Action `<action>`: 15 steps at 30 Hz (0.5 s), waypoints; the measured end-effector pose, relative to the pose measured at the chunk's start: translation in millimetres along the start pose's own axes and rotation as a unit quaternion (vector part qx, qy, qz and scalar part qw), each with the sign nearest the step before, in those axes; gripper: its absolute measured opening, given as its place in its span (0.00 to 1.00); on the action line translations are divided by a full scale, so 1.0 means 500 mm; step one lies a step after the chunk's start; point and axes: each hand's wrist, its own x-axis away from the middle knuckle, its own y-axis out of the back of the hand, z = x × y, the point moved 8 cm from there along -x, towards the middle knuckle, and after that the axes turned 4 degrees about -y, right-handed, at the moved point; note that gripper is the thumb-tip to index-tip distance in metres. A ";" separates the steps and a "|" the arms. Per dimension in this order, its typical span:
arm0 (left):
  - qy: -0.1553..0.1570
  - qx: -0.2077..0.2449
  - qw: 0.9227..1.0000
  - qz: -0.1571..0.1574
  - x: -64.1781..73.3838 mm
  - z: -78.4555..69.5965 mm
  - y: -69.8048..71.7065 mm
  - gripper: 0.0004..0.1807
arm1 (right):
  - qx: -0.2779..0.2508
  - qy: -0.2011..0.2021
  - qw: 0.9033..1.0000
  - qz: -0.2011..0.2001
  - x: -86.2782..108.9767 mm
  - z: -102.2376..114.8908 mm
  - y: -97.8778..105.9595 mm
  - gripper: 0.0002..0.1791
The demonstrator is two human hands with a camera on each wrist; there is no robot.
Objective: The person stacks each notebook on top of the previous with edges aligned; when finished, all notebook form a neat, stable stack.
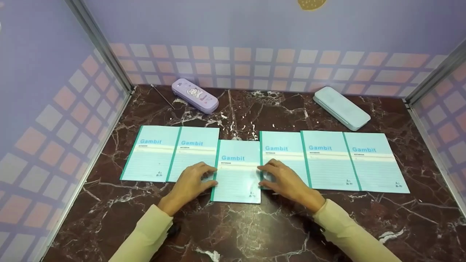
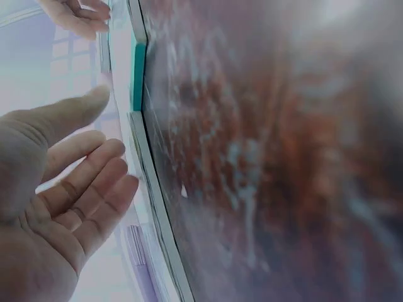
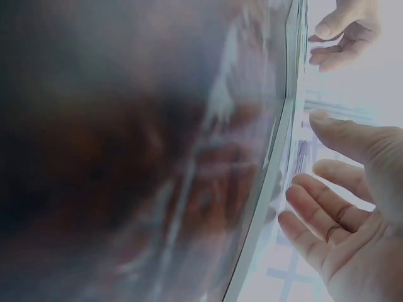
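A pale green notebook (image 1: pixel 238 185) marked "Gambit" lies flat in the middle of the head view, lower than the notebooks on its two sides. At its green spine edge is my left hand (image 1: pixel 191 182), thumb and fingertips apart. My right hand (image 1: pixel 287 182) mirrors it at the opposite edge. Both hands lie partly over the neighbouring notebooks, the left one (image 1: pixel 199 136) and the right one (image 1: pixel 282 140). In the wrist views the left hand (image 2: pixel 69 189) and right hand (image 3: pixel 346 214) have loosely extended fingers, with nothing gripped in them.
Matching notebooks continue outward, one (image 1: pixel 154 156) at far left and two (image 1: pixel 326 163) (image 1: pixel 375 167) at right. Behind them on the dark marbled table (image 1: pixel 240 236) lie a purple pencil case (image 1: pixel 194 95), a thin dark stick (image 1: pixel 162 96) and a pale blue case (image 1: pixel 341 108). Walls (image 1: pixel 255 29) enclose three sides.
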 end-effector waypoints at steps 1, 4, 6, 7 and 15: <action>0.005 0.002 1.000 -0.001 0.005 -0.001 0.002 0.18 | -0.005 0.000 1.000 0.003 0.005 0.004 -0.001 0.28; 0.026 0.017 0.999 0.011 0.019 0.000 0.002 0.16 | -0.020 -0.004 1.000 0.018 0.019 0.013 -0.007 0.26; 0.040 0.031 0.998 0.026 0.027 0.000 0.000 0.16 | -0.029 -0.012 0.999 0.034 0.026 0.018 -0.014 0.26; 0.045 0.038 0.998 0.033 0.031 0.000 -0.002 0.17 | -0.033 -0.018 0.998 0.041 0.029 0.019 -0.018 0.26; 0.074 0.056 0.995 0.030 0.051 -0.013 -0.009 0.21 | -0.051 -0.055 0.994 0.077 0.040 0.025 -0.048 0.28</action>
